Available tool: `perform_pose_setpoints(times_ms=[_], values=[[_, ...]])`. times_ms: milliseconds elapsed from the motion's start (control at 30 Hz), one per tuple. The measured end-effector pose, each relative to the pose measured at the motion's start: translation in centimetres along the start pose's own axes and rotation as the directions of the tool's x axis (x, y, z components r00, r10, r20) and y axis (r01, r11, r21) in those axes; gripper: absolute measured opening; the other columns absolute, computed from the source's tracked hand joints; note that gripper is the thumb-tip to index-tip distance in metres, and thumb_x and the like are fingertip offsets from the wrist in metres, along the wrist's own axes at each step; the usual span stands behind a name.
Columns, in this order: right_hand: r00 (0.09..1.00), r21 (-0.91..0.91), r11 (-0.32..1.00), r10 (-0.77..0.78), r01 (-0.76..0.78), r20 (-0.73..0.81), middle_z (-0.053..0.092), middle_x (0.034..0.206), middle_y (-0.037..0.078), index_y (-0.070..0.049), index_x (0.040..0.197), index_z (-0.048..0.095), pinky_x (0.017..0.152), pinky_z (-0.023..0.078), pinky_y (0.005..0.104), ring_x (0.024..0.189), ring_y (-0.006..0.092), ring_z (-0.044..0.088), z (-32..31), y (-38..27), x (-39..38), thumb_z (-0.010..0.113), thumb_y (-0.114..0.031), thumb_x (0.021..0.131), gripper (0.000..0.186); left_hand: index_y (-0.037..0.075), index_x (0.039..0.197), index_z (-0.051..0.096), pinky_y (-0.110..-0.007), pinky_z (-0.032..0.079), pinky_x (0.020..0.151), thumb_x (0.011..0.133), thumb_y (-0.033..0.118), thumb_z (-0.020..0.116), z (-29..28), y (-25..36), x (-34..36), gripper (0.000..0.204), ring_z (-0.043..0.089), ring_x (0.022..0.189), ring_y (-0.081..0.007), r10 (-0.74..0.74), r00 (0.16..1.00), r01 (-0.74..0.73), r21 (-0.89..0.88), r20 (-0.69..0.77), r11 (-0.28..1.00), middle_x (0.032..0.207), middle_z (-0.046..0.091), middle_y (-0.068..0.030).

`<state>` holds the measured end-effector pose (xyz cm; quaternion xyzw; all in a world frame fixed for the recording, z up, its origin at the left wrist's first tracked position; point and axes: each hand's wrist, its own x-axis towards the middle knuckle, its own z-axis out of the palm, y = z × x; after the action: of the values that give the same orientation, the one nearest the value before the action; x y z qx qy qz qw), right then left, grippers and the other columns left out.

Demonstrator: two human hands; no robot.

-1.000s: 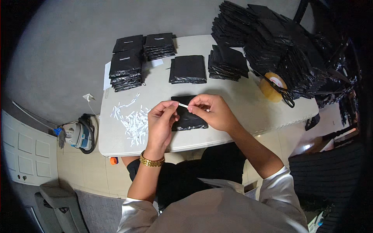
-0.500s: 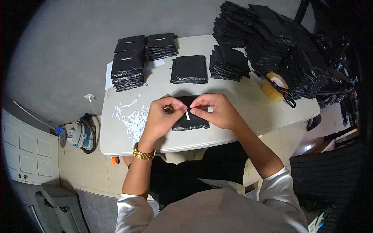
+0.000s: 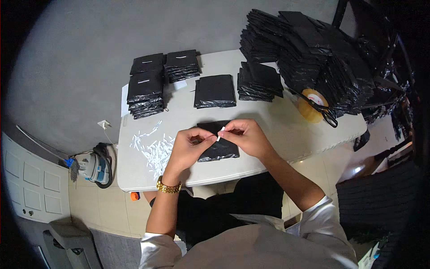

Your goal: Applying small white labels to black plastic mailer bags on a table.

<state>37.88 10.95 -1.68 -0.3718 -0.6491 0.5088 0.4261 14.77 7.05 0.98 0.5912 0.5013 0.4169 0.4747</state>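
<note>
A small white paper strip (image 3: 219, 138) stands slanted between my two hands, above a black folded plastic bag (image 3: 219, 154) lying flat near the table's front edge. My right hand (image 3: 246, 138) pinches the strip between thumb and forefinger. My left hand (image 3: 192, 147), wearing a gold watch (image 3: 169, 185), is closed in a pinch at the strip's lower end; its exact hold is partly hidden. Left of that hand lies a loose heap of similar white strips (image 3: 157, 154).
Behind my hands are two black bag stacks (image 3: 215, 90) (image 3: 260, 80). Stacks topped with white strips (image 3: 145, 86) stand back left. At right are a tape roll (image 3: 310, 109), black scissors (image 3: 328, 115) and a large bag pile (image 3: 309, 49). A vacuum cleaner (image 3: 95, 168) sits on the floor.
My right hand has moved in to the strip and now pinches it; before, the strip hung lower from the fingertips. The view has tilted slightly, so the table sits lower.
</note>
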Motion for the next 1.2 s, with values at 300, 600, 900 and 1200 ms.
perform_pose_setpoints(times_ms=[300,600,900,1200], values=[[1.000,-0.109,0.994,0.001,-0.002,-0.006,0.079,0.091,0.001,0.001,0.104,0.081,0.076,0.054,0.0240,0.083,0.0046,0.068,-0.8,-0.3,0.1,0.084,-0.013,0.101,0.014,-0.003,0.101,0.084,-0.027,0.058,0.081,0.099,0.003,0.082,-0.7,0.2,1.8,0.007,0.071,0.087,-0.0083,0.003,0.992,-0.016,0.101,0.129,0.995,0.095,0.081,-0.0048],[0.974,-0.551,0.803,-0.200,0.226,0.107,0.078,0.100,0.011,-0.005,0.110,0.080,0.081,0.061,0.0377,0.089,0.0238,0.076,-2.6,-1.5,-0.7,0.083,-0.012,0.094,0.017,0.001,0.102,0.087,-0.037,0.059,0.078,0.091,0.026,0.087,-3.6,1.7,7.9,0.027,0.075,0.079,-0.0197,-0.167,0.856,-0.213,0.629,0.489,0.748,0.088,0.083,-0.0138],[0.949,-0.769,0.556,-0.212,0.314,0.234,0.069,0.110,0.011,-0.010,0.118,0.083,0.096,0.060,0.0450,0.106,0.0317,0.072,-1.1,-1.0,-2.9,0.081,-0.017,0.095,0.024,0.004,0.098,0.088,-0.040,0.059,0.077,0.087,0.034,0.087,-2.0,0.7,10.1,0.032,0.077,0.077,-0.0253,-0.251,0.819,-0.265,0.728,0.516,0.632,0.086,0.082,-0.0162],[0.951,-0.793,0.525,-0.173,0.310,0.257,0.069,0.114,0.010,-0.009,0.119,0.084,0.102,0.059,0.0445,0.110,0.0299,0.070,-0.9,-0.8,-2.7,0.080,-0.016,0.097,0.023,0.002,0.092,0.087,-0.042,0.058,0.073,0.082,0.039,0.088,-2.3,0.5,9.5,0.038,0.076,0.073,-0.0295,-0.207,0.868,-0.249,0.757,0.451,0.604,0.079,0.080,-0.0184]])
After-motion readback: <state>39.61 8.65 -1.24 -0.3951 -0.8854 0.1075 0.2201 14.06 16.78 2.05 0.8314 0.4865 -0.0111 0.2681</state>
